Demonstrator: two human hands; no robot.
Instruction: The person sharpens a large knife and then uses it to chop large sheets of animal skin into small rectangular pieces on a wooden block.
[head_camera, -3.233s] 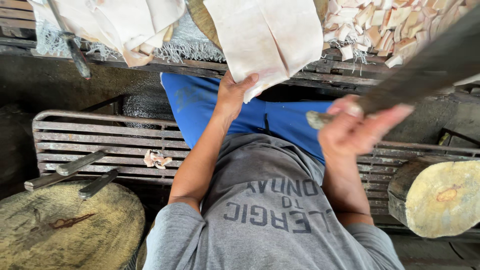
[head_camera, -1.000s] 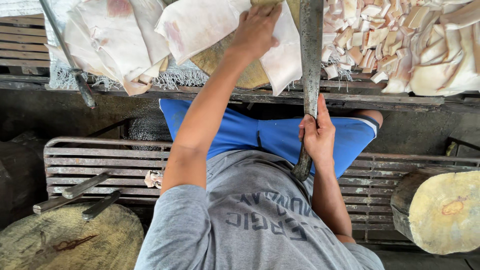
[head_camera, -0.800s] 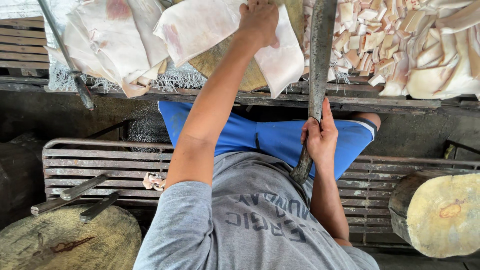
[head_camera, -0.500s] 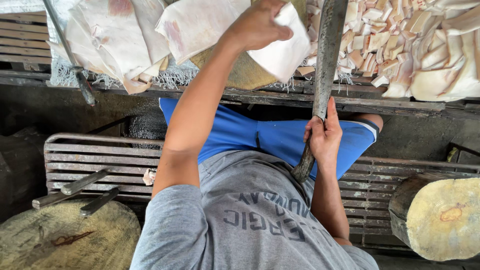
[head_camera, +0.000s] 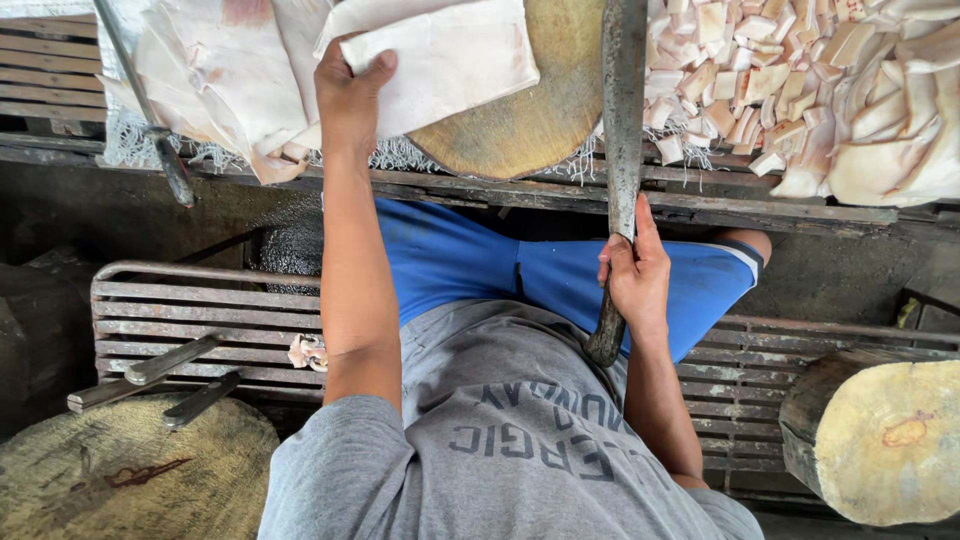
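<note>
Left hand: we see the left hand (head_camera: 350, 95) stretched forward, fingers and thumb pinched shut on the near edge of a pale sheet (head_camera: 440, 60) that drapes over the round block.
Right hand: the right hand (head_camera: 635, 280) is wrapped tight around the handle of a long cleaver (head_camera: 622, 130); the blade points away from us, upright in the view, with its tip cut off at the top edge.
Pale sheet: it lies partly on the chopping block (head_camera: 535, 105) and partly over the heap to its left; its far end runs out of view.
Chopping block: round, tan, worn; we see only its near half, between the sheet and the blade.
Heap at left: more pale sheets (head_camera: 220, 90) piled on a fringed cloth on the slatted ledge (head_camera: 760, 205); we cannot tell how many.
Cut pieces: at right a mound of small pale chunks (head_camera: 760, 70) spreads loose; larger curled pieces (head_camera: 890, 140) lie beside it; no tub or tray shows around them.
Bench: we sit on a slatted metal bench (head_camera: 200, 310); two dark tools (head_camera: 175, 375) rest on it at left; a small scrap (head_camera: 308, 352) lies by the left elbow.
Stumps: one log block (head_camera: 885, 440) at right, another (head_camera: 120, 480) at lower left, both cropped.
Hard to make out: a thin rod (head_camera: 150, 110) crosses the left heap; its top end is cut off.
</note>
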